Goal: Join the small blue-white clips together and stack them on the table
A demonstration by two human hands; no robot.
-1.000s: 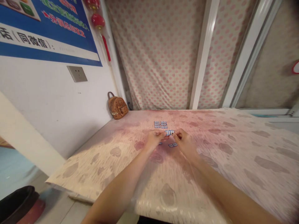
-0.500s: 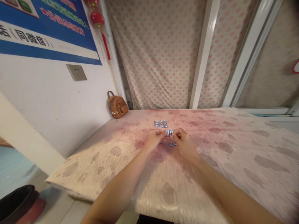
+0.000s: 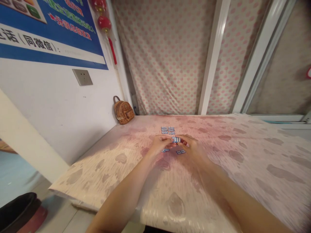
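Observation:
Over the middle of the table, my left hand and my right hand face each other with fingers closed. Between their fingertips they grip a small flat blue-and-white striped piece, whose exact kind I cannot make out. Beneath the hands lie similar blue-and-white pieces: one small group is partly covered by my left hand, another sits beside my right palm. Farther off, several more striped pieces lie in neat rows on the tabletop.
A patterned cloth covers the table. At its far left corner, a small brown backpack leans against the wall. A dotted curtain hangs behind the table. On the floor at lower left stands a dark-rimmed red bin.
Both hands stay together around the piece, which has tilted so more of its striped face shows. More of the pieces under my left hand is visible. The view has shifted slightly.

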